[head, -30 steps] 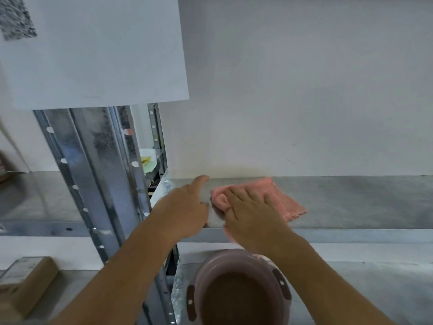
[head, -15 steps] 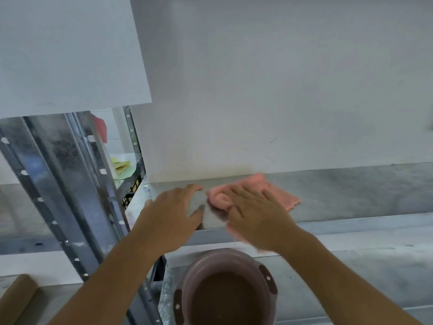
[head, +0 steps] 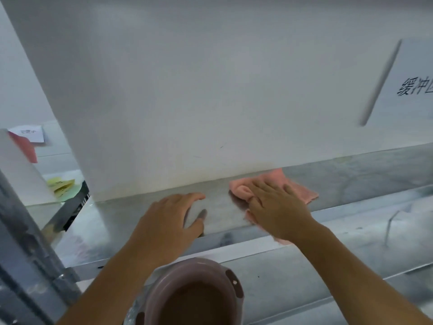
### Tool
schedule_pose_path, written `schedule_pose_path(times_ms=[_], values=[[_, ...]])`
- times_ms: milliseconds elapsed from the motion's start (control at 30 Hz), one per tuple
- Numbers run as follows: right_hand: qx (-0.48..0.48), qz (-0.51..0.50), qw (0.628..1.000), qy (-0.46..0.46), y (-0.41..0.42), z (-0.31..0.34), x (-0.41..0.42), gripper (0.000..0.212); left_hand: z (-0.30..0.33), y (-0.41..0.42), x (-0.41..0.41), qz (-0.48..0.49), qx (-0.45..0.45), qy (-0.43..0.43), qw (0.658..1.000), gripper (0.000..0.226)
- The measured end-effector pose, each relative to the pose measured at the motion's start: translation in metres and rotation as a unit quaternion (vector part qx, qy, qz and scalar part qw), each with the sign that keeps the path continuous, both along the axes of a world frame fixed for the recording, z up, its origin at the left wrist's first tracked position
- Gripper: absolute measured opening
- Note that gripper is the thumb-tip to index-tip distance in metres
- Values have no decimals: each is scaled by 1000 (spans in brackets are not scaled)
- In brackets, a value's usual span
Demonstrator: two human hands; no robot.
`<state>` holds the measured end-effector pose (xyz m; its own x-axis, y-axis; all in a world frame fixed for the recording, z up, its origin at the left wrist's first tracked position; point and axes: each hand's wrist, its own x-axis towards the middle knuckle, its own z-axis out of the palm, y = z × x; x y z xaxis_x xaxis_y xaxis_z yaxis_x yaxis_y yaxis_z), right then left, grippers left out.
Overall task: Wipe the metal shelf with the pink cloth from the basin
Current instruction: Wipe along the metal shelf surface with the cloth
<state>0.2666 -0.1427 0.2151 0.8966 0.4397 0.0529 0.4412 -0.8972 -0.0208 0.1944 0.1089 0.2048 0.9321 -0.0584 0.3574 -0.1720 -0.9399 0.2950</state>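
Observation:
A pink cloth (head: 297, 187) lies spread on the grey metal shelf (head: 356, 177), against the white back wall. My right hand (head: 276, 209) presses flat on the cloth, fingers spread; part of the cloth hangs over the shelf's front edge under my wrist. My left hand (head: 171, 221) rests flat on the bare shelf just left of the cloth, fingers apart, holding nothing. A pink basin (head: 194, 292) with brown handles stands on the lower shelf below my hands.
A steel shelf upright (head: 25, 259) runs down the left side. Behind it lie yellow and green papers (head: 62, 186) and a red item (head: 24, 146). A white sign (head: 412, 87) with black characters hangs at the right. The lower shelf (head: 351, 261) extends right.
My right hand has slid the pink cloth rightwards along the shelf. My left hand has flattened onto the shelf. The view has swung to the right, so the upright now sits at the left edge.

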Motion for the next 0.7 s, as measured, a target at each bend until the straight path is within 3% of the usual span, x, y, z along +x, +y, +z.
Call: schedule_pose_path(times_ms=[67,167,267,433,533,700], values=[[-17,8,1000,-12,5,-8,-11,67,0,-11,6,-7,-1,-2,1000,52],[52,27,998,-17,17,-26,-34,83,1,-26,17,-10,3,-1,1000,48],[102,-6,993,-54,-9,-27,-27,72,4,-39,25,-18,6,11,1000,50],[111,-149,978,-98,-75,-17,-1,59,6,-66,35,-35,4,24,999,54],[93,-108,984,-104,-76,-24,-11,70,9,-88,41,-44,8,22,999,54],[129,-60,983,-120,-106,-18,10,52,10,-116,51,-57,9,31,998,57]])
